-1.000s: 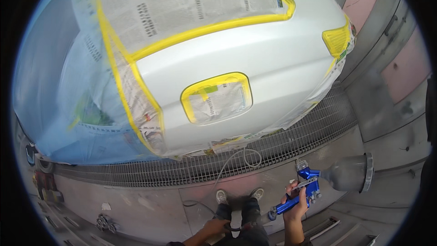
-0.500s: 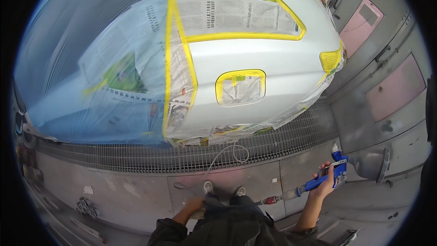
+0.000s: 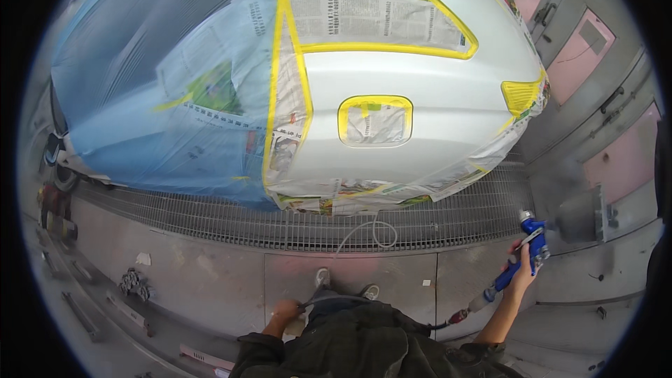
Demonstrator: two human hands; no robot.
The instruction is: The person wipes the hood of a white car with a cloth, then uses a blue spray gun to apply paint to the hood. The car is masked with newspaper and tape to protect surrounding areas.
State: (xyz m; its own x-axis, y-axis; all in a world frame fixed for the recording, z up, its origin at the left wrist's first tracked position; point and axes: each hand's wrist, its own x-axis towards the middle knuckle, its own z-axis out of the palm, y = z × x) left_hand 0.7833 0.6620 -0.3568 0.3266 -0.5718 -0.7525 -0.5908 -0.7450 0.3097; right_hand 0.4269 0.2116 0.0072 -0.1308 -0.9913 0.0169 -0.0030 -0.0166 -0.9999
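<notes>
My right hand (image 3: 520,276) is wrapped round the grip of a blue spray gun (image 3: 535,241), held out to the right with its nozzle toward the car. A translucent grey paint cup (image 3: 581,215) sticks out from the gun's right side. Below the grip, a red coupling (image 3: 458,316) joins the gun to a dark air hose (image 3: 329,299) that runs across my body. At my left side, my left hand (image 3: 283,313) is closed on that hose. Ahead stands a white car panel (image 3: 406,80), with newspaper (image 3: 374,21) and yellow tape (image 3: 378,47) over the window and fuel flap.
Blue plastic film (image 3: 161,147) covers the car's left part. A metal floor grating (image 3: 315,234) runs along under the car. Grey walls with pinkish panels (image 3: 581,56) rise at the right. Metal parts (image 3: 133,283) lie on the floor at the left, and a thin pale hose (image 3: 378,231) loops over the grating.
My right hand and the spray gun have moved slightly right and away from me, and the gun has turned more upright. My left hand has shifted left, drawing the hose into view. The viewpoint has shifted.
</notes>
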